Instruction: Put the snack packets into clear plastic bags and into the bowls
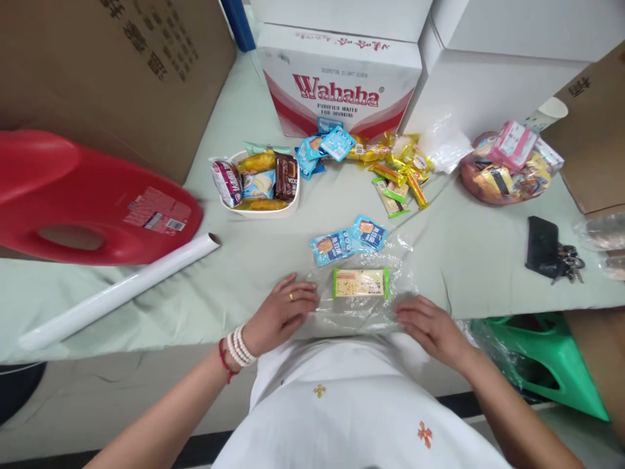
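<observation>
A clear plastic bag (356,319) lies spread near the table's front edge. A cracker pack with green ends (361,283) rests on or inside it; I cannot tell which. My left hand (282,312) is at the bag's left edge, fingers stretched out, a ring and bracelets on that arm. At the opposite edge, my right hand (433,329) touches the plastic with its fingers extended. Just beyond the cracker pack are blue snack packets (332,247), partly overlapping each other.
Behind stand a snack-filled white bowl (263,212), a heap of yellow-wrapped snacks (390,153) and a Wahaha carton (336,85). A white roll (127,290) and red jug (112,189) lie left. To the right are a filled snack bowl (473,182) and keys with a black pouch (541,244).
</observation>
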The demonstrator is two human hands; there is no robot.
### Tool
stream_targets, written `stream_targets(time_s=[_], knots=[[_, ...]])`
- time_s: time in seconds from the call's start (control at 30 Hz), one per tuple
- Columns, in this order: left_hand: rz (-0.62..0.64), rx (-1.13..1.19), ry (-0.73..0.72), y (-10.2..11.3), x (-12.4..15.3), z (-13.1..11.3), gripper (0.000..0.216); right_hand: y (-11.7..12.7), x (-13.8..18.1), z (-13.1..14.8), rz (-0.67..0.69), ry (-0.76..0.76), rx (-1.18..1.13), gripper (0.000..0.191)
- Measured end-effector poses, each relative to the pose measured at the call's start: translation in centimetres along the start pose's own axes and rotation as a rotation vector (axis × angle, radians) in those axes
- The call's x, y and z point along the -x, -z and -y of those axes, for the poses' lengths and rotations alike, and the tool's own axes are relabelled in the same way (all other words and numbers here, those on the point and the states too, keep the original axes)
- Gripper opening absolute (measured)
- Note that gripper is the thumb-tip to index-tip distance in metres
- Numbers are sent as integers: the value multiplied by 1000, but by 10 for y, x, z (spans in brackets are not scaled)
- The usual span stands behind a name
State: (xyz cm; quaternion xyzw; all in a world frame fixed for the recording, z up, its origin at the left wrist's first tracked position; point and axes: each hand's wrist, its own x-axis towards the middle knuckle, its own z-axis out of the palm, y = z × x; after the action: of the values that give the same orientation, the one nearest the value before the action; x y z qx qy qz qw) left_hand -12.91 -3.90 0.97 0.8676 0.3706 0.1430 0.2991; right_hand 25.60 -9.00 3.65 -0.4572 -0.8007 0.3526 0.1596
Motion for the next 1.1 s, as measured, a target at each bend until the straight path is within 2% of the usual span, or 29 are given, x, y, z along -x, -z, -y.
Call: stream_targets(time_s=[0.13, 0.2, 0.27, 0.37, 0.47, 0.53, 0.6, 0.63, 0.7, 0.77, 0.83, 0.9, 0.97, 1.1], knots=[[-133, 48, 133, 16, -35, 8, 30, 36, -38, -10, -40, -210, -156, 28], [-211, -66, 242, 16, -54, 15, 27, 50, -58, -18, -13, -328, -60, 30], [-287, -210, 360, 11, -69, 21, 22, 59, -79, -23, -23, -387, 167, 27], [-433, -333, 449, 1, -77, 23, 37, 63, -115, -19, -113, -284, 416, 31], [-597, -381, 446, -7, -67, 11, 40, 54, -158, -8, -125, -90, 426, 48], [-654, -398, 394, -9, -58, -2, 36, 43, -187, -4, -85, -64, 428, 66], [-606, -419, 291, -12, -53, -16, 36, 33, -211, -2, -14, -99, 444, 73], [-538, -433, 230, -14, -53, -22, 37, 30, -221, -2, 29, -116, 452, 67], [-370, -456, 132, -18, -57, -31, 38, 30, -232, 0, 103, -128, 456, 41], [-248, -466, 104, -24, -66, -36, 39, 36, -233, 5, 143, -110, 435, 21], [-207, -465, 136, -30, -73, -37, 39, 42, -222, 15, 127, -59, 430, 19], [-221, -459, 167, -36, -76, -37, 38, 41, -200, 26, 88, 18, 482, 21], [-251, -451, 172, -42, -75, -35, 35, 29, -170, 36, 64, 125, 555, 24], [-296, -340, 143, -46, -63, -25, 30, -16, -114, 37, 54, 373, 545, 25]])
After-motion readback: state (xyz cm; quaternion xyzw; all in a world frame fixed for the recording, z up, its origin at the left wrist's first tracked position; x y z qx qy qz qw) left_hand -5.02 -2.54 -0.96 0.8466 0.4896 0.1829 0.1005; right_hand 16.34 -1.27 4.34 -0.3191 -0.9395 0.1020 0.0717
